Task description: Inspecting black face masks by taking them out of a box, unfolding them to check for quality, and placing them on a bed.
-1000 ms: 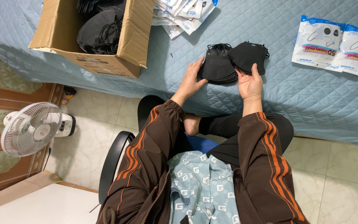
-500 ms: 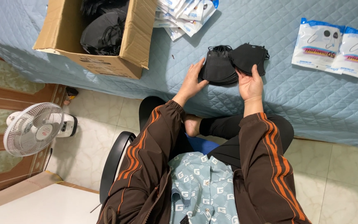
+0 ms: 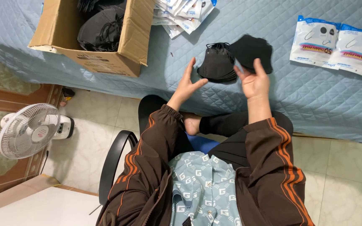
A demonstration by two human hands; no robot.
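Bright even indoor light, soft shadows under the cardboard box, sharp focus, slight wide-angle edge bending

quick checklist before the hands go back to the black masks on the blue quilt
1. Left hand free: ok, open, beside the stack.
2. Right hand free: ok, open, touching the upper black fabric mask at most.
3. Stack of black fabric masks lying flat on the quilted blue table cover: ok.
4. Ear loops untangled: cannot tell.
5. Open cardboard box holds more masks: ok.
6. White sealed packets apart from the stack: ok.
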